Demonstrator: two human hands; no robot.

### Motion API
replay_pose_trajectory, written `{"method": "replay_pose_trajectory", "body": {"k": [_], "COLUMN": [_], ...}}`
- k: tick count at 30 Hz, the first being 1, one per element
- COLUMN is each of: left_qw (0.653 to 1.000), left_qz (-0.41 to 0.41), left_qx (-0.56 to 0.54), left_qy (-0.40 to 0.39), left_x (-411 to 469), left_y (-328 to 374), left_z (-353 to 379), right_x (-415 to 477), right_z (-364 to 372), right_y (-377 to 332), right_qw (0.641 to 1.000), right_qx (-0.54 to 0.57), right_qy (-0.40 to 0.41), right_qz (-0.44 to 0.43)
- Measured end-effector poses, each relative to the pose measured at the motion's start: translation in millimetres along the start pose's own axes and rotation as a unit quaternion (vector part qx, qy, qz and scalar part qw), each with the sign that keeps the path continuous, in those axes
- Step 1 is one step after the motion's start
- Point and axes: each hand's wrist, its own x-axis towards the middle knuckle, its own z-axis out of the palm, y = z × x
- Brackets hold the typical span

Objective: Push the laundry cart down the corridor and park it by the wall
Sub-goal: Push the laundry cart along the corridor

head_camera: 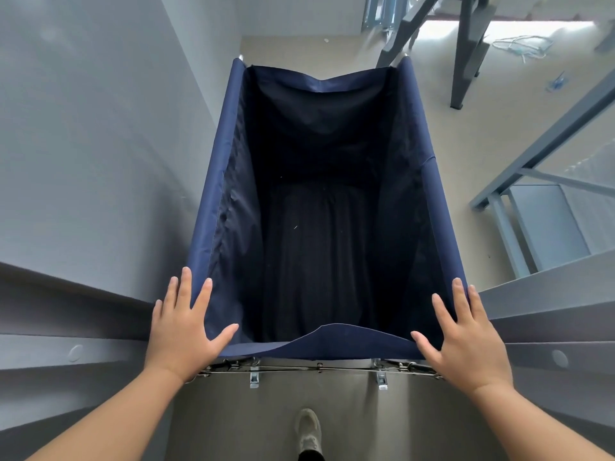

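Observation:
The laundry cart (213,181) is a deep navy fabric bin on a folding metal frame (319,369), seen from above, its dark inside holding nothing I can make out. My left hand (181,331) lies flat on its near left corner, fingers spread along the rim and thumb across the near edge. My right hand (466,334) rests the same way on the near right corner. Neither hand is wrapped around anything. The cart's left side runs close along a grey wall (83,144).
Grey door-frame mouldings flank the cart's near end at the left (66,354) and the right (549,327). Ahead on the right stand a grey-blue metal frame (545,154) and dark furniture legs (464,54). A loose cable (522,46) lies on the beige floor. My shoe (307,430) is behind the cart.

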Motion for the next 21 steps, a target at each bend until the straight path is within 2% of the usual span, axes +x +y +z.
{"method": "replay_pose_trajectory", "body": {"k": [21], "left_qw": [0.997], "left_qz": [-0.013], "left_qx": [0.070], "left_qy": [-0.028], "left_x": [99], "left_y": [5], "left_z": [-16], "right_x": [98], "right_z": [-23], "right_y": [0], "right_qw": [0.997], "right_qx": [-0.066], "right_qy": [-0.037], "right_qz": [0.017]}}
